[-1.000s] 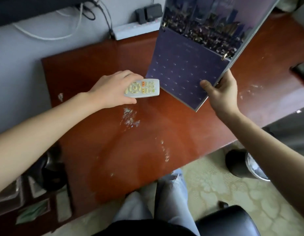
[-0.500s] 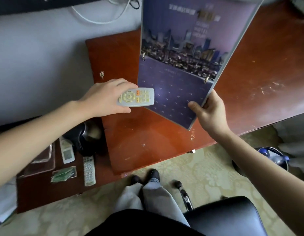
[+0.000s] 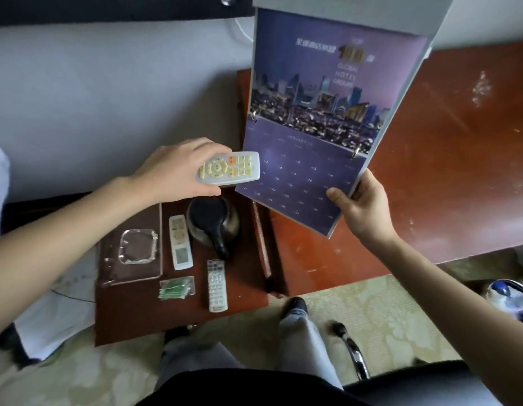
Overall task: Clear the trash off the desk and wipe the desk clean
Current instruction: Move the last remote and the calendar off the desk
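Observation:
My left hand (image 3: 178,171) grips a white remote (image 3: 228,168) with yellow buttons, held in the air above the low side table (image 3: 143,315). My right hand (image 3: 363,209) holds a purple desk calendar (image 3: 319,121) by its lower right corner, lifted upright over the left end of the red-brown desk (image 3: 459,159). White crumbs and specks (image 3: 481,87) lie on the desk top at the right.
The side table carries a black kettle (image 3: 213,221), two more remotes (image 3: 180,241), a glass ashtray on a clear tray (image 3: 137,244) and green packets (image 3: 175,287). A bin (image 3: 509,297) stands at the right on the patterned floor. A black chair (image 3: 401,385) is below me.
The view has swung left from the desk to the side table. Both hands moved left with it, still holding the remote and the calendar, now lifted off the desk.

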{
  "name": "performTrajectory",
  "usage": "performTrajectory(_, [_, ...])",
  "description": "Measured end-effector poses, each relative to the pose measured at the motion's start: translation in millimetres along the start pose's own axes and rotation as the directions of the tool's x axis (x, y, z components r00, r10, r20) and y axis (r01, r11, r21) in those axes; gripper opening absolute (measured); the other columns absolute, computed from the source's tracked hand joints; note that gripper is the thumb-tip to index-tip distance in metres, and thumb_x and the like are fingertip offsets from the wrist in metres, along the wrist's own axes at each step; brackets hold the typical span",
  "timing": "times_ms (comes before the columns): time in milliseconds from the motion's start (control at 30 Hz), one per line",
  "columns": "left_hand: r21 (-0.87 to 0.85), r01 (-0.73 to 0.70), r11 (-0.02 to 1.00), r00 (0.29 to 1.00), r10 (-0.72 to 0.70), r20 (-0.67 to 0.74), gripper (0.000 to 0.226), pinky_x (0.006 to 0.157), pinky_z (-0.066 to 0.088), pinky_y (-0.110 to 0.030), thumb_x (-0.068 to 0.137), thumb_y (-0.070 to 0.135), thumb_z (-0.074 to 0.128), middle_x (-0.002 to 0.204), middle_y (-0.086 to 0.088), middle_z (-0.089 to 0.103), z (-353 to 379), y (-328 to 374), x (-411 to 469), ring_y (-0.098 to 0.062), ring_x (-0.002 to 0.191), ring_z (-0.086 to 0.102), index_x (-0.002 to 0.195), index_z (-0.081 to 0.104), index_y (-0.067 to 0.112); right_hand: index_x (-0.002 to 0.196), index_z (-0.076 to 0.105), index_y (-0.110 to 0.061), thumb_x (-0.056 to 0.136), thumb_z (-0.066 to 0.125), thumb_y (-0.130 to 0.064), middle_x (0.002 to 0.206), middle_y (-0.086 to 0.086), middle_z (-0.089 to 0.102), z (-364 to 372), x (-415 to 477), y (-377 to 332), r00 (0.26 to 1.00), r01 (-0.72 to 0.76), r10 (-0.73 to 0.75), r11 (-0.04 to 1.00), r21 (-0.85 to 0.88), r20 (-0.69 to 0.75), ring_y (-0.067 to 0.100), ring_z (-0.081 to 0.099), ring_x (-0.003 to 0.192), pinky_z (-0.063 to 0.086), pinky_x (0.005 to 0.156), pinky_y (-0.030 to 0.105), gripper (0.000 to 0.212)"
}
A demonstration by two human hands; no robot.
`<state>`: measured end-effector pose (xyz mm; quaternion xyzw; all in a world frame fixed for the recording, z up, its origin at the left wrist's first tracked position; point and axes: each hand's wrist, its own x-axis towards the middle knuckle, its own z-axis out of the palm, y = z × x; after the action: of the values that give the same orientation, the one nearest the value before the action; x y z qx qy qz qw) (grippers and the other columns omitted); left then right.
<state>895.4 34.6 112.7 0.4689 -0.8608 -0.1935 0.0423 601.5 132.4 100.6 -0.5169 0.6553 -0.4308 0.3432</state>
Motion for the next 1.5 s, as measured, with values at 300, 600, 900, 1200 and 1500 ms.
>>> performTrajectory(300, [-0.061, 0.005, 0.998, 0.999, -0.002, 0.047, 0.069, 0.071, 0.026, 0.004, 0.069, 0.022, 0.081, 0.129, 0.0, 0.053, -34.0, -144.9, -111.5, -0.017, 0.11, 0.051, 0.13, 0.05, 0.016, 0.091, 0.05, -0.038, 0.081, 0.066, 0.001, 0.094, -0.013, 0.062, 172.7, -59.7, -68.1, 0.997, -0.029, 0.031, 0.999, 0.033, -0.074, 0.006, 0.062, 0.086, 0.051, 0.075, 0.017, 0.043])
performTrajectory(600, [0.008, 0.063, 0.998, 0.959, -0.063, 0.276, 0.076, 0.079, 0.039, -0.028, 0.067, 0.034, 0.08, 0.131, 0.012, 0.047, 16.5, -271.5, -183.7, -0.009, 0.115, 0.046, 0.134, 0.043, 0.029, 0.103, 0.054, -0.02, 0.084, 0.063, 0.0, 0.092, -0.02, 0.059, 317.8, -91.8, -61.1, 0.995, -0.101, 0.103, 0.992, 0.079, -0.013, -0.013, 0.058, 0.08, 0.049, 0.069, 0.008, 0.029])
performTrajectory(900, [-0.065, 0.035, 0.997, 0.935, -0.009, 0.354, 0.071, 0.085, 0.044, -0.032, 0.063, 0.027, 0.082, 0.115, 0.016, 0.05, 120.9, -347.5, -170.7, -0.008, 0.107, 0.049, 0.127, 0.049, 0.029, 0.096, 0.052, -0.017, 0.085, 0.06, 0.0, 0.081, -0.013, 0.059, 423.8, -102.2, 22.9, 0.977, -0.137, 0.144, 0.989, 0.056, -0.156, -0.001, 0.054, 0.069, 0.043, 0.066, 0.005, 0.022])
performTrajectory(1200, [-0.031, -0.197, 0.98, 0.877, 0.19, 0.442, 0.067, 0.096, 0.03, -0.032, 0.068, 0.022, 0.077, 0.118, 0.017, 0.05, 178.6, -369.6, -149.1, -0.006, 0.108, 0.046, 0.126, 0.047, 0.032, 0.112, 0.043, -0.026, 0.088, 0.054, 0.001, 0.094, -0.021, 0.054, 491.9, -111.2, 69.3, 0.914, -0.207, 0.277, 0.947, 0.246, -0.295, -0.017, 0.054, 0.08, 0.037, 0.07, -0.003, 0.038])
performTrajectory(1500, [0.056, -0.469, 0.882, 0.79, 0.39, 0.474, 0.067, 0.103, 0.035, -0.039, 0.067, 0.009, 0.076, 0.127, 0.008, 0.056, 207.3, -367.4, -139.9, -0.017, 0.124, 0.045, 0.126, 0.055, 0.03, 0.095, 0.061, -0.003, 0.084, 0.058, -0.005, 0.074, 0.0, 0.061, 481.4, -122.9, 85.2, 0.985, -0.143, 0.143, 0.99, 0.007, -0.096, -0.001, 0.054, 0.065, 0.041, 0.058, 0.007, 0.012])
